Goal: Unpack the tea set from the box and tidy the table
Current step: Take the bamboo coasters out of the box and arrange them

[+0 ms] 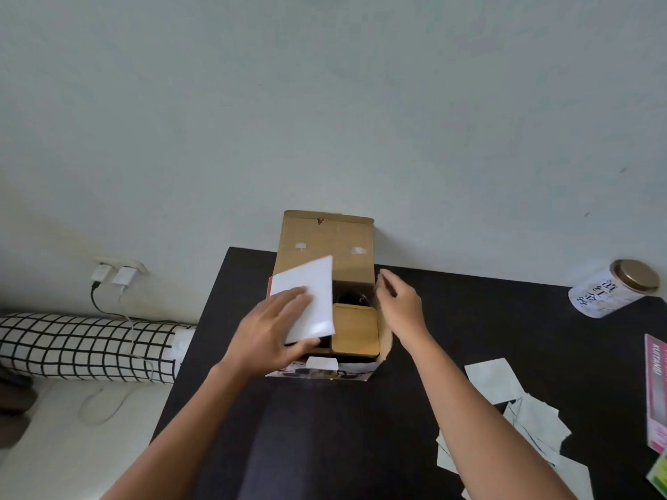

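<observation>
The cardboard box [325,290] stands open at the far edge of the dark worktop [325,427], against the wall, its lid flap folded up and back so the interior is reachable from above. Inside, a square light-wood piece [354,330] (probably a tray or lid of the tea set) lies flat in the right half, with a dark cavity beyond it whose contents cannot be identified.

The left hand [269,335] holds a white packing sheet [308,299] over the left half of the box. Its fingers [296,295] lie spread across the sheet's top face while the thumb pinches from below at the near edge, a grip that keeps a thin, flexible panel flat while it is tilted clear of the opening. The sheet appears to be a protective insert, so removing it is judged to be the current step; the tea set itself is still in the box.

The right hand [400,301] hovers just beside the box's right wall, holding nothing, fingers loosely curled with the thumb and forefinger near each other. It is placed to steady the box or to reach for the wooden piece.

Further out, loose white paper sheets [512,409] lie scattered at the right of the worktop, with a pink leaflet [656,387] at the edge; these presumably remain for tidying. A patterned tin with a gold lid [613,288] lies on its side at the far right. To the left, a grid-patterned bolster [79,344] lies below two wall chargers [113,276].
</observation>
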